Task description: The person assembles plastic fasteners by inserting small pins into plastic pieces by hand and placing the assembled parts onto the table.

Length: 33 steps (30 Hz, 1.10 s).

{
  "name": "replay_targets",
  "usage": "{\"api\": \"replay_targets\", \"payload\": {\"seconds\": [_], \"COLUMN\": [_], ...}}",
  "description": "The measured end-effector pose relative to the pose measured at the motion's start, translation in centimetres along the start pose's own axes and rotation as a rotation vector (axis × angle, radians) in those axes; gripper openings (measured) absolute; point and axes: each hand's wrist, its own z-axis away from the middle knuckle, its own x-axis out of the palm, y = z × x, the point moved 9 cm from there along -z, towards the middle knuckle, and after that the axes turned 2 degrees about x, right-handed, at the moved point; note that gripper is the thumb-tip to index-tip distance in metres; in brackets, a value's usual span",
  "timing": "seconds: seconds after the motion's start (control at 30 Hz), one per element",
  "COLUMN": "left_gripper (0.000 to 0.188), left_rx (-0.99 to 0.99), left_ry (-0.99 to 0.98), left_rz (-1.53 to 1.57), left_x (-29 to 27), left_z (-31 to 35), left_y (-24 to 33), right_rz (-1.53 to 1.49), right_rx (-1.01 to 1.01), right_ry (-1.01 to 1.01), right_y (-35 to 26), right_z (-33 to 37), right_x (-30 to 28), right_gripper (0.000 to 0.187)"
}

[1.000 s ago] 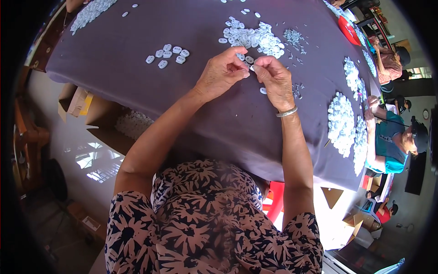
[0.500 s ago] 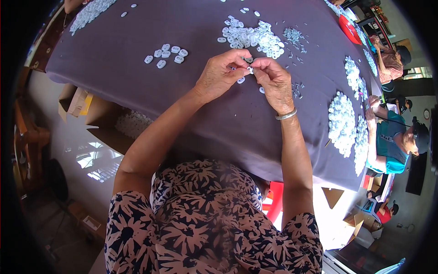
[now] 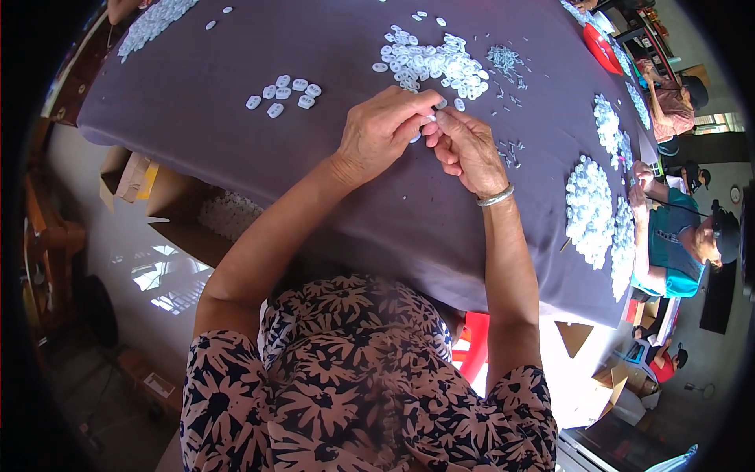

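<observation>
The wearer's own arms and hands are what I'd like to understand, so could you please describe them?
The left hand and right hand have no gloves. Both arms have short sleeves, dark with large dusty-pink flowers. A silvery bangle circles the right arm near the hand.

No legible text, only tiny dark marks (image 3: 282,93) on the white oval pieces (image 3: 313,90) (too small to read)
</observation>
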Motion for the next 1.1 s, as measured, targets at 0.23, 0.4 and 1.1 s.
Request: {"api": "replay_targets", "payload": {"seconds": [0.23,0.4,1.1], "left_gripper": [0.032,0.032,0.018], "left_rx": [0.000,-0.058,-0.501], "left_ry": [-0.011,-0.077,-0.149], "left_rz": [0.088,0.145,0.563], "left_x": [0.5,1.0,2.6], "left_z": [0.2,0.2,1.9], "left_y": [-0.1,-0.1,-3.8], "right_rz": [0.016,0.302,0.187], "right_rx": [-0.048,-0.208,-0.271], "right_ry": [0.056,0.114,0.113], "right_y": [-0.4,-1.4,-1.8], "right_z": [0.1,0.0,0.2], "right_x": [-0.4,-1.0,-1.1], "right_gripper": [0.016,0.013,0.017]}}
